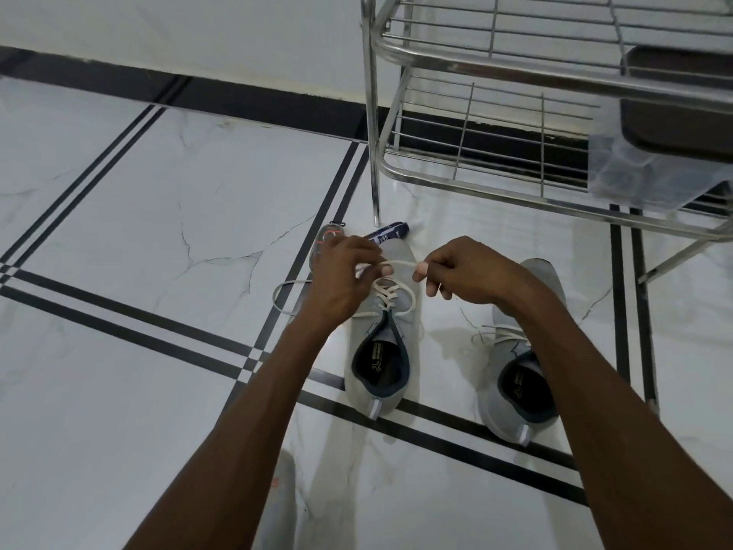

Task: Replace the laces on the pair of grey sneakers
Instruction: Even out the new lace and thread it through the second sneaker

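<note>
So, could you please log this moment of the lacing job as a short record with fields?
setting: tiled floor, metal rack behind
left hand: pinches the white lace over the left sneaker
right hand: pinches the same lace
lace state: partly threaded, loose loop on floor
right sneaker: laced, untouched
packaging: lace packets beyond the toe
</note>
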A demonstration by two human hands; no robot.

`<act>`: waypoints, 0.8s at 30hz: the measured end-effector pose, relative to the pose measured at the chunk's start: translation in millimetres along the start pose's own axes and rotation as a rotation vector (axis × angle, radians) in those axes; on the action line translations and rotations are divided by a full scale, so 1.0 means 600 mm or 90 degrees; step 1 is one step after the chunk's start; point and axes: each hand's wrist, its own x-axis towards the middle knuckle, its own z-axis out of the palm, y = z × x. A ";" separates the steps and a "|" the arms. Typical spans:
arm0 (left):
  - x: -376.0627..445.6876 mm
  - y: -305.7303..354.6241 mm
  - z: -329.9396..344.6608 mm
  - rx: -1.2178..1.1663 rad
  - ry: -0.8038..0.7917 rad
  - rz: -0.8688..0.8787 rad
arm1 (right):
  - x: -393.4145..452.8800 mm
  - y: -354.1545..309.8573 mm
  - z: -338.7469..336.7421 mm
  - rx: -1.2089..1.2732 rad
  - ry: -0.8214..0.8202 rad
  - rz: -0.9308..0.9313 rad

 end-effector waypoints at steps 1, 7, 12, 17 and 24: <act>-0.001 -0.011 -0.001 0.009 0.013 -0.022 | -0.001 0.003 -0.002 0.014 0.009 -0.001; -0.013 -0.026 -0.002 -0.042 0.008 -0.041 | -0.019 -0.033 0.008 0.208 -0.122 -0.050; -0.049 -0.012 0.008 -0.054 0.101 -0.142 | -0.009 -0.034 0.033 0.317 -0.072 -0.059; -0.108 0.007 0.023 -0.124 0.039 -0.131 | 0.019 -0.014 0.066 0.373 -0.038 -0.003; -0.120 0.025 0.041 -0.071 -0.029 -0.187 | 0.030 0.014 0.120 0.087 0.083 -0.098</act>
